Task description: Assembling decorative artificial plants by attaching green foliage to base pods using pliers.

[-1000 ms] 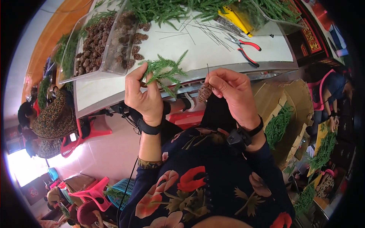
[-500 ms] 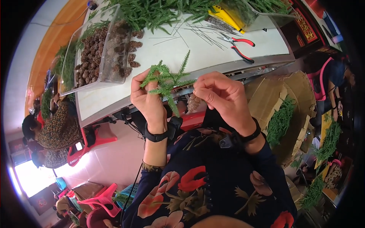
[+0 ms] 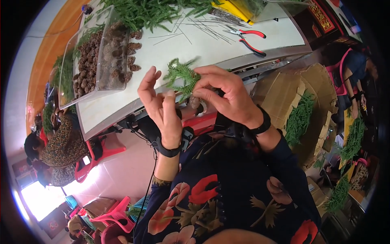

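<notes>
Over the front edge of the table, my right hand (image 3: pixel 223 93) pinches a green artificial pine sprig (image 3: pixel 180 75), its fingertips at the sprig's right side. A brown pine cone (image 3: pixel 195 101) hangs just under those fingers, partly hidden by them; whether it is fixed to the sprig I cannot tell. My left hand (image 3: pixel 161 110) is beside the sprig on the left, its fingers raised and apart, with nothing gripped in them. On the table beyond lie pliers (image 3: pixel 252 42) with red and black handles and several thin wires (image 3: pixel 207 30).
A clear plastic bin (image 3: pixel 112 61) of pine cones stands at the left, with several loose cones (image 3: pixel 131 51) beside it. Green sprigs (image 3: pixel 146 14) are heaped at the back, near a yellow package (image 3: pixel 235 10). Right of the table is a cardboard box (image 3: pixel 276 87) holding greenery. Other people sit at both sides.
My left hand has let go of the sprig and its fingers have spread. My right hand has moved left and now holds the sprig, with the pine cone beneath it.
</notes>
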`<move>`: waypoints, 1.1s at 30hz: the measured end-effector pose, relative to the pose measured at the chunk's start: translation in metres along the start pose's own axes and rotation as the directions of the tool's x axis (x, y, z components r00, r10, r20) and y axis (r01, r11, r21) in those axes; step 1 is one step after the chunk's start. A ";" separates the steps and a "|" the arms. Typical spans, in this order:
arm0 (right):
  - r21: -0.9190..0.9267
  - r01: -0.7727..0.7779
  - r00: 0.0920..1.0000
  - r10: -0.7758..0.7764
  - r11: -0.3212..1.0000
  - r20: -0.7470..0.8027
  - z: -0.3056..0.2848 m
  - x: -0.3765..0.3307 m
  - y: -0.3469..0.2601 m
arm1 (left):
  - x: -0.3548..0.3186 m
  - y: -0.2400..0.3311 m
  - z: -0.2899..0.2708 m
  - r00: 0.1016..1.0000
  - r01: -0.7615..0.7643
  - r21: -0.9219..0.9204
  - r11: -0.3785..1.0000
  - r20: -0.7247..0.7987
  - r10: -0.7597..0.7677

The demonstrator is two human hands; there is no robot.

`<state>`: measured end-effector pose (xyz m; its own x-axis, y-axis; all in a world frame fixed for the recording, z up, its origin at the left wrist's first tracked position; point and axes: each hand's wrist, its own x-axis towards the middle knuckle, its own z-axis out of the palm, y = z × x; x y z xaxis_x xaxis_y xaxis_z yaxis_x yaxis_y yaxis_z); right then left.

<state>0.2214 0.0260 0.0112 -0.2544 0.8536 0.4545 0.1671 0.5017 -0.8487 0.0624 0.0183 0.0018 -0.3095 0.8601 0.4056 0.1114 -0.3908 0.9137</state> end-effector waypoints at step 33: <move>0.004 -0.088 0.967 0.086 0.996 -0.242 -0.032 -0.005 -0.019 | 0.005 -0.006 -0.003 0.948 0.194 0.210 0.958 0.210 -0.238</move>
<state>0.2503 0.0168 0.0339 -0.0013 0.9021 0.4316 0.1854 0.4243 -0.8863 0.0572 0.0235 -0.0019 -0.1213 0.9775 0.1725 0.2456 -0.1388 0.9594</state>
